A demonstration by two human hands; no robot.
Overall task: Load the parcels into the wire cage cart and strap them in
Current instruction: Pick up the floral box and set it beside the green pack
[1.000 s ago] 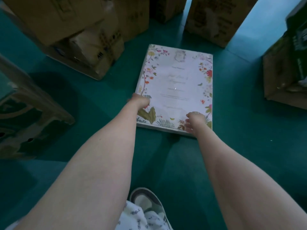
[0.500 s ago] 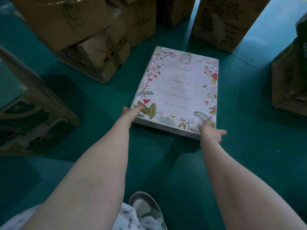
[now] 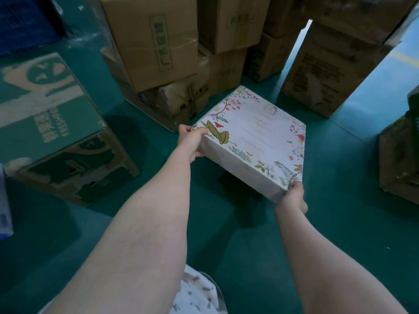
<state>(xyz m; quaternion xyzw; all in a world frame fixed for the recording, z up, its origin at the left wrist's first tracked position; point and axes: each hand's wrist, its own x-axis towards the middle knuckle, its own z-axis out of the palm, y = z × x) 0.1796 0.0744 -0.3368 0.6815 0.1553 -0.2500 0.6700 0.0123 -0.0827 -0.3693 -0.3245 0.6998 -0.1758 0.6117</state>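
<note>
Centre: white floral-printed flat box, near end raised off the teal floor, open floor beneath and nearside. Left blocked by green-printed cardboard carton. Far side closed by stacked brown cardboard boxes; one narrow gap beside tall brown cardboard box.

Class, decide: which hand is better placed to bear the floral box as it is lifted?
Left, probably. The left hand wraps over and under its corner of the box; the right hand seems to pinch only the very tip of the other near corner.
</note>
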